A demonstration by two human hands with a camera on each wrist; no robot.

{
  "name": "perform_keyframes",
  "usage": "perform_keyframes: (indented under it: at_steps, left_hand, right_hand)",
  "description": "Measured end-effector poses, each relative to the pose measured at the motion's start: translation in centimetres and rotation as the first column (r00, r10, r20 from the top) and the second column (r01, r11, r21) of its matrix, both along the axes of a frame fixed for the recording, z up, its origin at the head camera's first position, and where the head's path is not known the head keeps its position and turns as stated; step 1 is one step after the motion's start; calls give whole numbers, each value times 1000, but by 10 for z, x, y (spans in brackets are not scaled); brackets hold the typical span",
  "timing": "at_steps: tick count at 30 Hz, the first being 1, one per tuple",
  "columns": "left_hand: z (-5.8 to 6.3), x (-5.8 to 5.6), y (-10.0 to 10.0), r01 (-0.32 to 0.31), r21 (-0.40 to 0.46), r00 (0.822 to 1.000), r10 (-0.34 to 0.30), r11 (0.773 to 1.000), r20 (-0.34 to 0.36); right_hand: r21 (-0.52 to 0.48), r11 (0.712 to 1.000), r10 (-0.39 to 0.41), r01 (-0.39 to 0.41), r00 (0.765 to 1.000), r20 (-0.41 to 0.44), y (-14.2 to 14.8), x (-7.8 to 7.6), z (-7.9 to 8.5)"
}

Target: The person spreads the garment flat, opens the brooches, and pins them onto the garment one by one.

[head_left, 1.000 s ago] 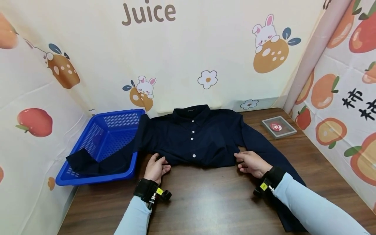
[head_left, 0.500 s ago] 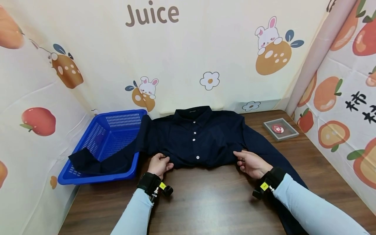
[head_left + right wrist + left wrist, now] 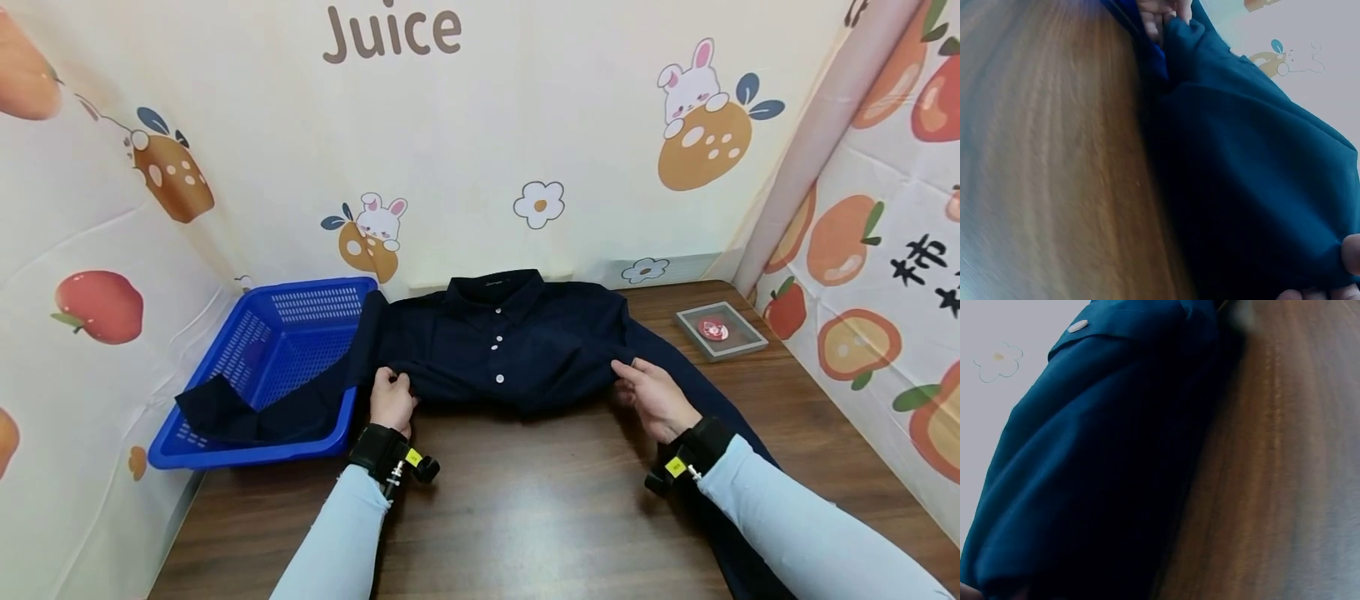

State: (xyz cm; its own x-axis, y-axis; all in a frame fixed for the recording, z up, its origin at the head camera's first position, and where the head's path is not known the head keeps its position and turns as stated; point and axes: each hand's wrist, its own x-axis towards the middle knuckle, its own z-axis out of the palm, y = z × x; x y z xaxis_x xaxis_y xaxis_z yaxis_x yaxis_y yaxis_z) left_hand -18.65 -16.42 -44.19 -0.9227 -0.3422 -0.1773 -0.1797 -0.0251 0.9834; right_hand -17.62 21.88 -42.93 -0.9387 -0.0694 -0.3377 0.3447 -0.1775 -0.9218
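Note:
A dark navy button-up shirt (image 3: pixel 457 342) lies on the table, collar toward the back wall, its near edge lifted in folds. My left hand (image 3: pixel 392 402) pinches that near edge at the left, just right of the basket. At the right, my right hand (image 3: pixel 654 398) pinches the same edge between thumb and fingers. One sleeve hangs into the blue basket (image 3: pixel 347 429); the other sleeve runs down the right side, partly hidden under my right forearm. In the right wrist view, the shirt (image 3: pixel 1254 169) stretches between both hands.
The blue plastic basket stands at the left, close to my left hand. A small grey frame (image 3: pixel 722 332) with a red emblem lies at the back right. Printed curtains (image 3: pixel 465 125) rise behind the wooden table (image 3: pixel 517 508) and at both sides.
Both hands have taken hold of the shirt's near edge and moved it slightly away from me and up. The shirt's front now bunches higher, and more tabletop shows before it.

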Motion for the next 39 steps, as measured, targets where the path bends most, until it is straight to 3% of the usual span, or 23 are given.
perform_keyframes:
  at_steps: [5,9,12,21,24,30,32,35,39]
  left_hand:
    - [7,-5,-1,-48,23,997,49,999,-60]
    - [11,-7,-1,-30,164,994,47,986,-101]
    - [14,-9,-1,1,221,992,26,975,-120]
    - [23,-13,-6,46,220,995,-24,974,-101]
    - [27,-14,-8,30,176,995,-13,984,-97]
    - [34,-17,-10,-62,65,995,66,996,-70]
    - [35,-16,-8,-48,36,997,49,998,-55]
    - [34,-13,-5,22,-49,999,-23,999,-24]
    - [28,-3,1,118,-205,993,-117,972,20]
  right_hand:
    - [-31,999,-12,10,998,-64,4,-7,6]
    - [-91,996,17,-21,999,-45,7,-11,11]
    - [-101,994,27,-29,1000,-16,9,-14,15]
    - [-135,989,67,-66,998,6,12,-18,23]
    - [-174,983,73,-63,996,50,14,-20,26]
    - [-221,975,35,-5,991,132,19,-26,29]
    - [-217,976,45,-16,990,133,22,-26,27]
    - [-173,984,72,-50,990,121,25,-22,23]
    - [-57,992,113,-109,990,82,28,-12,15]
